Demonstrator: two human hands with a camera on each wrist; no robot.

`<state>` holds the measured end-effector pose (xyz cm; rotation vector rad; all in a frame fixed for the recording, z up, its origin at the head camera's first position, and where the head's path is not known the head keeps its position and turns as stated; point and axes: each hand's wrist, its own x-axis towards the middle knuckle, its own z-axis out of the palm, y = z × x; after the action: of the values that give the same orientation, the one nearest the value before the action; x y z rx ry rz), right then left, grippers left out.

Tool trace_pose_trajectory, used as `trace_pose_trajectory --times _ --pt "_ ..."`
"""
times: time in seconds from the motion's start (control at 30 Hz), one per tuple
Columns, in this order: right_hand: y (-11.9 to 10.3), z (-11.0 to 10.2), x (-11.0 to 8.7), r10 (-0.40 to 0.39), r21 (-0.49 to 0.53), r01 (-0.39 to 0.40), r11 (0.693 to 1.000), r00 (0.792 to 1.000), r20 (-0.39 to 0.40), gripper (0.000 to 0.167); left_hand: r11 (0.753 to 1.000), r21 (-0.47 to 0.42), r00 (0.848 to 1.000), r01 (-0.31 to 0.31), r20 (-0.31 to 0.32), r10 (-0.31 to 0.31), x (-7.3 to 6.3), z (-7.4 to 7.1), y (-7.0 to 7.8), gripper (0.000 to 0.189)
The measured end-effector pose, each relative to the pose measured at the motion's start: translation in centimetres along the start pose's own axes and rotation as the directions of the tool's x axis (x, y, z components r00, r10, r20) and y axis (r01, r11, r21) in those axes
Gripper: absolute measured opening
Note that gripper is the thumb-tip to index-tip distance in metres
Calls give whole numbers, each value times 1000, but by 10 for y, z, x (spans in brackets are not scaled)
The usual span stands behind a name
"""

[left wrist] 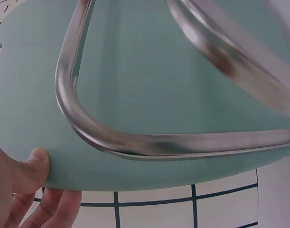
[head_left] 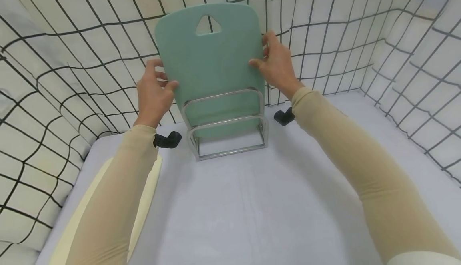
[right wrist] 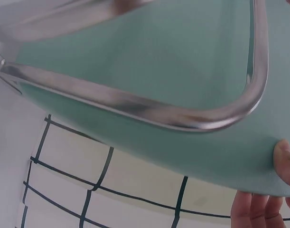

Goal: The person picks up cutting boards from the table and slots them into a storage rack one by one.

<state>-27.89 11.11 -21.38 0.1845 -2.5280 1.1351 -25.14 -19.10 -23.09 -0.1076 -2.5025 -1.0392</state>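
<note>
A green cutting board (head_left: 212, 65) with a triangular cutout near its top stands upright in a metal rack (head_left: 230, 153), behind the rack's bent front bars. My left hand (head_left: 155, 93) grips the board's left edge, thumb on the front face and fingers behind. On the opposite edge, somewhat higher, my right hand (head_left: 277, 63) pinches the board the same way. Both wrist views show the thumb on the green face close to the tubular bar (left wrist: 149, 145), with fingertips curling round the back edge. The board's lower part sits within the rack.
A cream-coloured board (head_left: 144, 201) lies flat on the white table (head_left: 252, 205) at the left, partly under my left forearm. Behind the rack rises a white cloth wall with a dark grid pattern (head_left: 324, 45), which also runs along both sides.
</note>
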Motion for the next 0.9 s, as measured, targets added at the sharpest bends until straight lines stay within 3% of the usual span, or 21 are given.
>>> trace_pose_trajectory --times 0.3,0.5,0.67,0.9 --pt "3 -8 1 -2 5 2 1000 998 62 50 1000 21 1000 1 29 -2 -3 -5 1 60" --pt "3 -10 -1 11 6 -11 1000 996 88 51 999 40 999 -28 19 27 -8 -11 0 52" --pt "1 -13 -3 30 1 -30 1000 998 56 53 996 46 997 -72 -4 72 -13 -18 -1 44" --pt "-4 -19 -8 43 -9 -43 999 999 6 53 994 63 996 -92 8 92 -22 -29 -2 38"
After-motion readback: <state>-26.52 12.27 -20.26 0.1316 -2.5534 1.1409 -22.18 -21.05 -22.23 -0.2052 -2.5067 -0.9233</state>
